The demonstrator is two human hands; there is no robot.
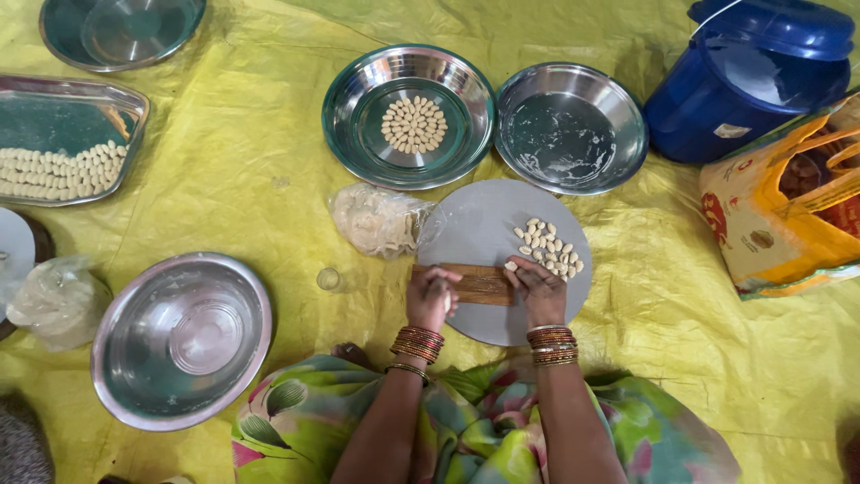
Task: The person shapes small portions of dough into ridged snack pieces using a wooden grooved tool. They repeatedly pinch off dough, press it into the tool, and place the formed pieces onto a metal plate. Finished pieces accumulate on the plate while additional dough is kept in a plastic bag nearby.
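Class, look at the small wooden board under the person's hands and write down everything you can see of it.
The wooden board is a small brown rectangle with fine ridges along its length. It lies flat on the round grey board, near the person. The left hand presses a bit of pale dough on its left end; the right hand rests at its right end. Small pale dough pieces lie just beyond it.

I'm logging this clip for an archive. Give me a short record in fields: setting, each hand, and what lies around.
setting: yellow sheet on the floor, seen from above
left hand: left hand pressing a small dough piece on the ridged wooden board
right hand: right hand resting on the board's other end
work surface: grey round board with shaped dough pieces
around: steel plate with more pieces; empty steel plate; blue bucket
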